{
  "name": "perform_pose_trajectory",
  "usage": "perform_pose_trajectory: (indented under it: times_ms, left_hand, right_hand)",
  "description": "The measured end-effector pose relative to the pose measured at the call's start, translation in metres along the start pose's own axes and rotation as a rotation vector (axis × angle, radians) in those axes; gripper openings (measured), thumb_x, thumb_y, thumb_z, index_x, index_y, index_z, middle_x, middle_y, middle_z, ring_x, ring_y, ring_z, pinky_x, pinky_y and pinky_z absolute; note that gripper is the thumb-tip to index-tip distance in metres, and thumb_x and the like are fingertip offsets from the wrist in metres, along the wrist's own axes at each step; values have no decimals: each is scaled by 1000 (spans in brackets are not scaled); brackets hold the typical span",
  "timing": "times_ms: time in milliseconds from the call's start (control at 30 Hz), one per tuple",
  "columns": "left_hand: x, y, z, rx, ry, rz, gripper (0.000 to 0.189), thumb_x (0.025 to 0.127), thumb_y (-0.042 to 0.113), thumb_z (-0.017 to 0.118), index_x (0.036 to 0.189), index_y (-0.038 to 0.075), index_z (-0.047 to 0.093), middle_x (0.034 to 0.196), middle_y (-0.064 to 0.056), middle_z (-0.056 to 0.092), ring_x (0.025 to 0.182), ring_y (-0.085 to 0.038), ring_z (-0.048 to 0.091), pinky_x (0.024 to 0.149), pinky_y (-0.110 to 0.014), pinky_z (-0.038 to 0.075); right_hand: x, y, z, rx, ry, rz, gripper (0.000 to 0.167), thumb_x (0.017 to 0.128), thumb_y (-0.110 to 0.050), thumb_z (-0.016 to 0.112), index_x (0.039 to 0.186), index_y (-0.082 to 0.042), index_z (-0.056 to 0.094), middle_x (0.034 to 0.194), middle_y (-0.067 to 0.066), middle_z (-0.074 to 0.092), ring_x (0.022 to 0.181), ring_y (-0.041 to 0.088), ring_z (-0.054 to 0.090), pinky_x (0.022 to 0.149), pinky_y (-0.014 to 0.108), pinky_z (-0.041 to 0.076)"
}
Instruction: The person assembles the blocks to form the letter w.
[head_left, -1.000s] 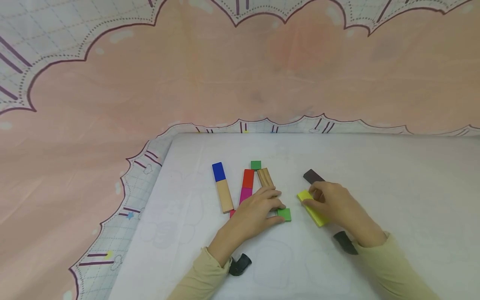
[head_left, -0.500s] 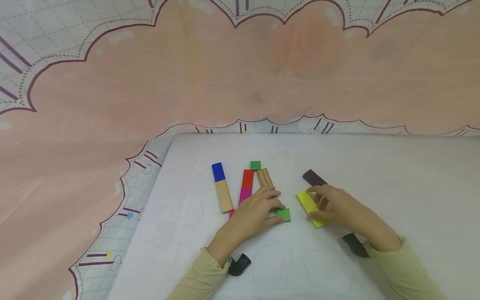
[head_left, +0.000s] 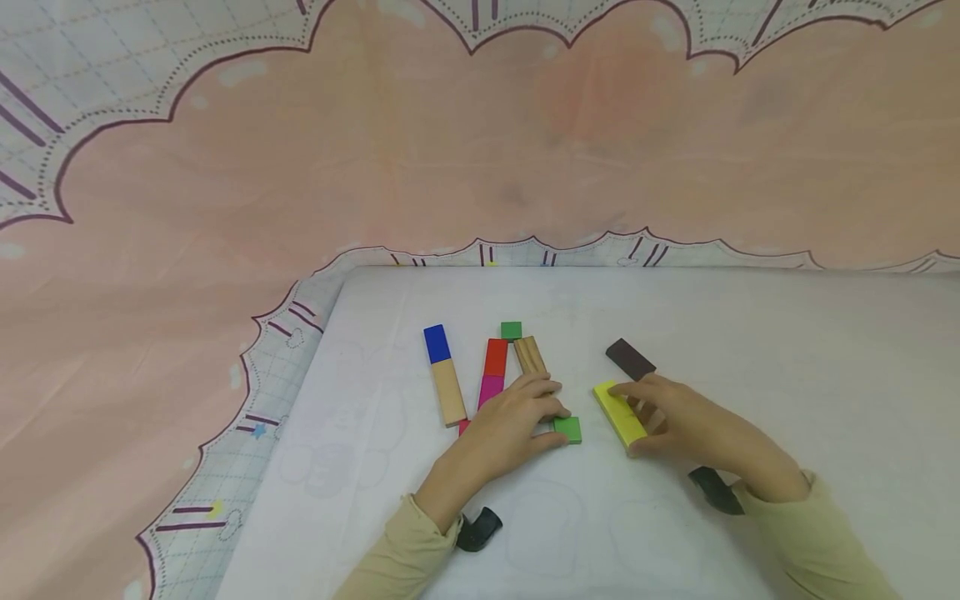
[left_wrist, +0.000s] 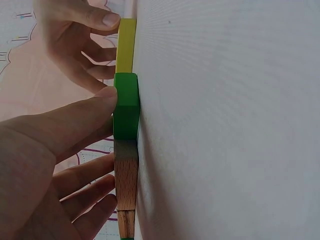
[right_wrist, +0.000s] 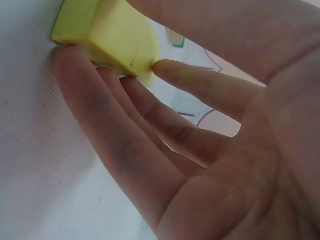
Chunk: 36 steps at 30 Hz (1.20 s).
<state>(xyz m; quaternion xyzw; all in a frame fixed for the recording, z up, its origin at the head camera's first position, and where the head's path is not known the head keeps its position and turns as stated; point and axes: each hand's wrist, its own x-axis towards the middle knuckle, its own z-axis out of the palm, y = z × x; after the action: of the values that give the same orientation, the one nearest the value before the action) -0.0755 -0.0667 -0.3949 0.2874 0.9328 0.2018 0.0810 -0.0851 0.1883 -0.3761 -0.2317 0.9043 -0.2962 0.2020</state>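
My left hand (head_left: 506,425) lies over a group of flat coloured blocks, its fingers loosely spread. In the left wrist view its thumb touches a green block (left_wrist: 126,106), and other fingertips rest along a wooden block (left_wrist: 125,175). A magenta block (head_left: 491,388) and a pinkish-red block (head_left: 463,427) are partly hidden by this hand. My right hand (head_left: 686,425) touches a long yellow block (head_left: 617,410) lying flat on the table, with extended fingers at its side and upper face. Past these fingers lies a dark brown block (head_left: 630,358).
A blue block (head_left: 437,343) and a plain wooden block (head_left: 448,392) form a slanted line at the left. A red block (head_left: 495,357) and a small green block (head_left: 512,330) lie beyond my left hand. Black wrist cameras (head_left: 480,529) sit at the cuffs.
My right hand has shifted right and slightly nearer, its thumb sliding to the near end of the yellow block, which turns slightly. My left hand has stayed in place.
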Motion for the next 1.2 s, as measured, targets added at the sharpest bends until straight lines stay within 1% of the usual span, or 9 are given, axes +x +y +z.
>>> perform_pose_trajectory:
  times_ms: [233,500,633,800,1000,1200]
  left_hand:
    - [0,0,0,3,-1,-1,31,90,35,74,118,20,74,142,-1,56,142,-18,40,113,-33,41]
    - [0,0,0,3,0,4,31,90,35,74,117,20,74,142,-1,56,142,-18,40,113,-33,41]
    - [0,0,0,4,2,6,31,90,35,73,117,20,74,142,-2,56,142,-18,40,113,-33,41]
    - [0,0,0,-2,1,6,31,90,35,74,117,19,74,142,-2,56,142,-19,40,113,-33,40]
    - [0,1,-1,-4,-5,-1,31,90,34,74,117,20,74,142,-2,56,142,-19,39,113,-33,41]
    - [0,1,-2,-5,-7,-4,31,90,35,74,117,20,74,143,-1,56,143,-19,39,113,-33,41]
  right_hand:
    - [2,-1,1,-14,21,-1,67,76,-18,86,134,-2,56,100,4,63,82,13,64,75,33,58]
    - [4,1,2,-11,47,-29,69,76,-16,86,135,1,54,101,5,63,82,13,64,75,31,56]
    - [7,0,3,-11,47,-23,73,75,-17,87,137,1,52,102,5,62,83,13,62,75,31,56]
    - [12,-2,4,-8,34,6,77,75,-19,87,140,0,50,103,6,62,84,14,60,74,32,56]
    - [15,-4,4,2,18,42,79,74,-19,88,141,-1,49,104,8,62,84,15,61,74,32,56]
    - [17,-5,4,5,42,23,80,76,-21,87,141,1,47,104,9,63,82,14,59,72,30,52]
